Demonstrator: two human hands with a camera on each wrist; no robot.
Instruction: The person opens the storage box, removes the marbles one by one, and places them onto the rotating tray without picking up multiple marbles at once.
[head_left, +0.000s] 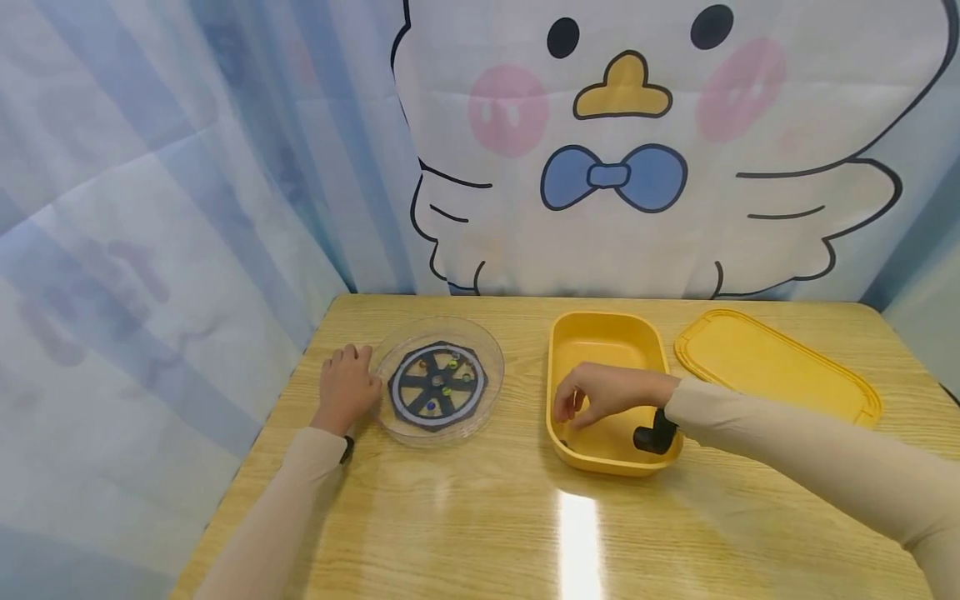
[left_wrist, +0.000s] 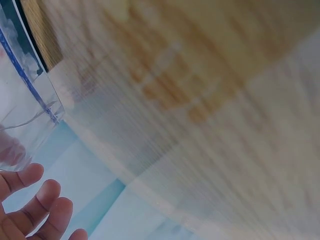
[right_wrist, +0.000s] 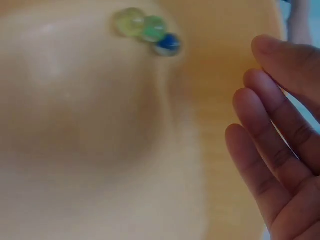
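Loose hands beside dish and box

The left hand [head_left: 348, 385] rests at the clear dish's [head_left: 438, 329] edge, fingers loosely bent, perhaps steadying it; inside, coloured marbles [head_left: 447, 391] sit on a spoked disc [head_left: 424, 382], the dish's wall likely containing them; the right hand [head_left: 611, 392] hangs over the yellow box [head_left: 622, 435], thumb slightly apart from fingers, holding nothing visible; three marbles [right_wrist: 152, 28] bunch in a corner, probably penned by its walls; the yellow lid [head_left: 780, 362] lies just beside, leaving access.

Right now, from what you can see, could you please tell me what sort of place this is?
Perhaps a small tabletop activity corner: a wood-grain table bearing a yellow box and a clear round dish, with a cartoon-printed cloth behind.
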